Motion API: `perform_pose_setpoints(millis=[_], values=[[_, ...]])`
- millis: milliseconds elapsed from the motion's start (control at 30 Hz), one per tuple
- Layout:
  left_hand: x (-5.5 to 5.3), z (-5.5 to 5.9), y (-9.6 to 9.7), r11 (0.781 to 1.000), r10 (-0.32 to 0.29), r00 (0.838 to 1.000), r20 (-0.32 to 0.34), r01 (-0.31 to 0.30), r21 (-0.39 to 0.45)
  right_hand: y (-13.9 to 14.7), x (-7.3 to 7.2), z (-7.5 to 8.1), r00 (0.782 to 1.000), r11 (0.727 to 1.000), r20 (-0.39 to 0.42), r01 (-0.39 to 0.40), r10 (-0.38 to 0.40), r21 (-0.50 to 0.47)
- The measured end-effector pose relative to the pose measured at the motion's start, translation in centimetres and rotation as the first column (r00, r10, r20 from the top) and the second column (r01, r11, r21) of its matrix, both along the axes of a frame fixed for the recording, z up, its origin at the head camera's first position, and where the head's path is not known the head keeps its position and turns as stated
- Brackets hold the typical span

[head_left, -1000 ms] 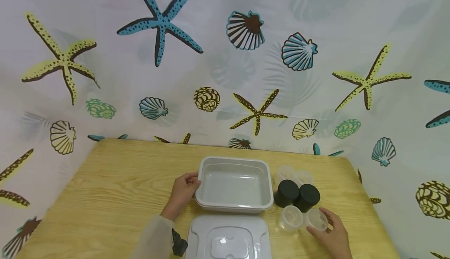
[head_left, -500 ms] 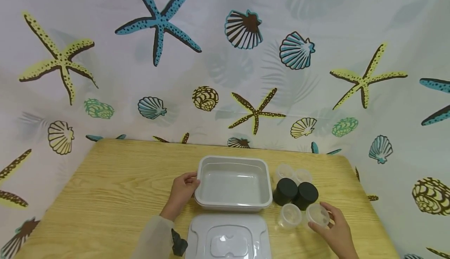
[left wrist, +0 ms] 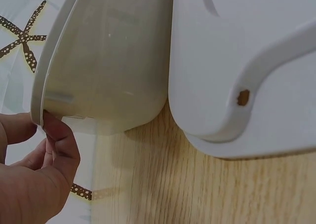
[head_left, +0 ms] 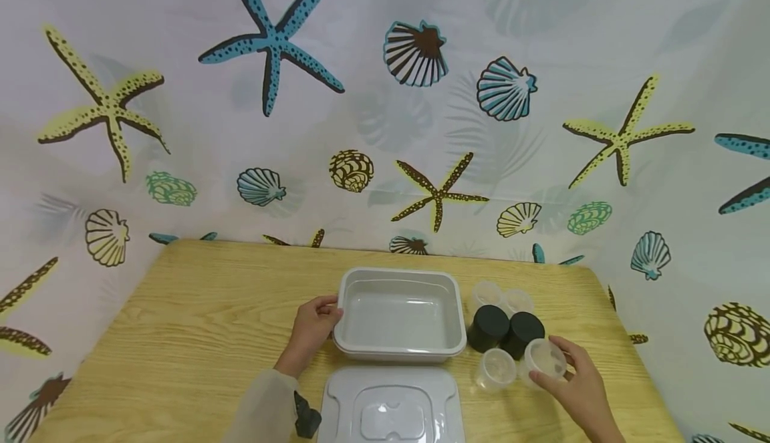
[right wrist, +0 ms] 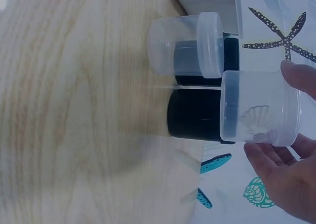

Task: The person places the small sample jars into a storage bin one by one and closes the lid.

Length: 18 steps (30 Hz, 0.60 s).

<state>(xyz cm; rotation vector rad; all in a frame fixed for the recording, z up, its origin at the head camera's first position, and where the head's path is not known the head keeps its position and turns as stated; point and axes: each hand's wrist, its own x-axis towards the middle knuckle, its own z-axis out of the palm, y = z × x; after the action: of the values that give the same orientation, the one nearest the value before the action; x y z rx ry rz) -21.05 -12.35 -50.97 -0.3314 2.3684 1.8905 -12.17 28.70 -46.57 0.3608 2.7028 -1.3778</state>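
My left hand (head_left: pixel 313 333) pinches the rim of a light grey plastic box (head_left: pixel 402 315) at its left side; the left wrist view has the thumb above and the fingers curled under that rim. A clear lidded jar (right wrist: pixel 254 108) is gripped in my right hand (head_left: pixel 577 383), thumb on one side and fingers on the other. In the right wrist view this jar hangs clear of the wooden table. Another clear jar (head_left: pixel 497 368) stands just left of it. Behind them are two black jars (head_left: pixel 490 327), side by side.
Two more clear jars (head_left: pixel 487 294) stand behind the black ones. The box's white lid (head_left: pixel 391 406) lies flat in front of the box on the wooden table (head_left: pixel 198 323). A curtain (head_left: pixel 361 95) with starfish and shells hangs behind the table and along its sides.
My right hand has raised the clear jar off the table, a little up and away from its neighbour. The left hand stays at the box rim.
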Motion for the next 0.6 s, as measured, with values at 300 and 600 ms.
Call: perform_pose_setpoints(millis=[300,600], values=[[0.0,0.1,0.1,1.0,-0.009,1.0,0.001,0.009,0.006,-0.8,-0.5,1.9,0.995,0.999,-0.089,-0.032,0.035,0.03],[0.2,0.3,0.0,1.0,-0.009,1.0,0.018,0.009,0.009,-1.9,-1.4,2.8,0.981,0.997,-0.179,-0.076,0.078,0.015]])
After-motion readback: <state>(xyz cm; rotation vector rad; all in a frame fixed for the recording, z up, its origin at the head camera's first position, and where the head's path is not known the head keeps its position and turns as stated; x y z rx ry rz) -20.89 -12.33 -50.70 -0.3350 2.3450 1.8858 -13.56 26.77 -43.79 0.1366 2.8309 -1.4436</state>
